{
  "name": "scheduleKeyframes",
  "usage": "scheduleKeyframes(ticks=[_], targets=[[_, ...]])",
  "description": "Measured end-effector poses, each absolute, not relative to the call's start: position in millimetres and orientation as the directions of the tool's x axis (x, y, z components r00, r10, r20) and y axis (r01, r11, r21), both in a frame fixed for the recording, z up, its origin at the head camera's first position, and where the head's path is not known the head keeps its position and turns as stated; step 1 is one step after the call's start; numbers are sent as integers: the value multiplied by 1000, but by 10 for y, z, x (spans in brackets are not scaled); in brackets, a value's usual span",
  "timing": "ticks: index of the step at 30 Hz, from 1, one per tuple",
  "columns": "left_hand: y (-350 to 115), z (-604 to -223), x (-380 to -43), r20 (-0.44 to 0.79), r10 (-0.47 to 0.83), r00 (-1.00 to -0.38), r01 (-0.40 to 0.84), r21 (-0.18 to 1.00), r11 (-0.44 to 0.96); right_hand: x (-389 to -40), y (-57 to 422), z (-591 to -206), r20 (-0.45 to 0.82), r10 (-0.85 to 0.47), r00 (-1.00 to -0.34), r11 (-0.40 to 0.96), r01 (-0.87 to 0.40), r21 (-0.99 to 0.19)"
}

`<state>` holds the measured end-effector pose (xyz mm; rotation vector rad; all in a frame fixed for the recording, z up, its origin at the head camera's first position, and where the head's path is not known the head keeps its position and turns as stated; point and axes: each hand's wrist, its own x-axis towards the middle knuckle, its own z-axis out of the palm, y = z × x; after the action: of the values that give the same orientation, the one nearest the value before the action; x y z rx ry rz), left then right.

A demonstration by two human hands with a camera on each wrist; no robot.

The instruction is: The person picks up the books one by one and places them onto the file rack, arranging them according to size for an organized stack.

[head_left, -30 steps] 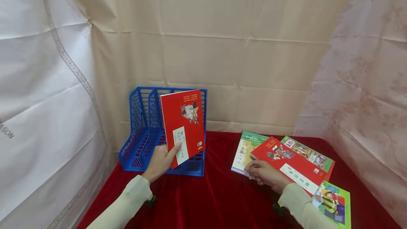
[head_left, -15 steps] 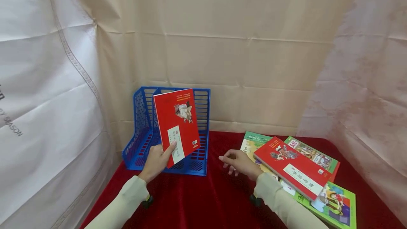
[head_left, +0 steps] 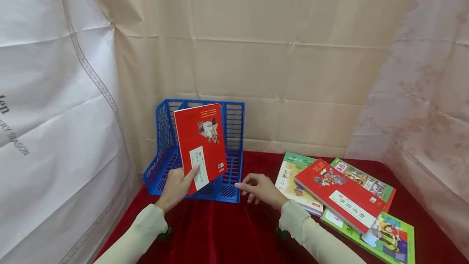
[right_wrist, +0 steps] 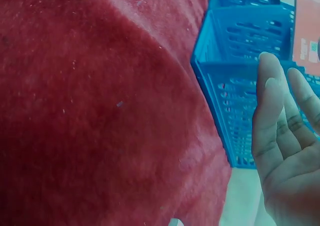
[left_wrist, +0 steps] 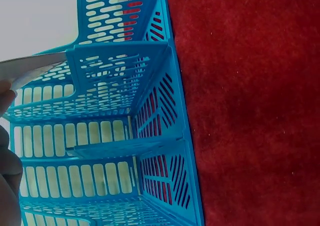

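A thin red book (head_left: pixel 205 139) with a pale title panel is held nearly upright, slightly tilted, by my left hand (head_left: pixel 175 187), thumb on its front cover near the lower corner. Behind it stands a blue plastic file rack (head_left: pixel 235 150) with slotted dividers, partly covered by the book in the head view. The left wrist view shows the rack's compartments (left_wrist: pixel 160 105) from the front, with the book's edge (left_wrist: pixel 37 65) at the left. My right hand (head_left: pixel 261 188) holds nothing; its fingers are loosely bent beside the rack's front right corner.
To the right lie overlapping books: another red book (head_left: pixel 340 194) on top, a yellow-green book (head_left: pixel 293 176), a green book (head_left: pixel 366 178) and a bright green one (head_left: pixel 395 235). Dark red velvet (head_left: pixel 220 231) covers the table. Beige cloth (head_left: pixel 278 72) hangs behind.
My right hand has moved left, away from the pile of books, toward the rack's corner. The book in my left hand has shifted slightly left across the rack.
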<state>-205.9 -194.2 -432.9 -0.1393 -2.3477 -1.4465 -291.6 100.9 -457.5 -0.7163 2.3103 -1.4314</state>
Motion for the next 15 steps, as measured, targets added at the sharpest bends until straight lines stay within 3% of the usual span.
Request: scheduleKeyframes(ticks=[15], targets=[[-2072,-4306,-2005,345,-165,-924,223,837,500,-2899,857,-4594,9,-594,-805,372,-285,-884]])
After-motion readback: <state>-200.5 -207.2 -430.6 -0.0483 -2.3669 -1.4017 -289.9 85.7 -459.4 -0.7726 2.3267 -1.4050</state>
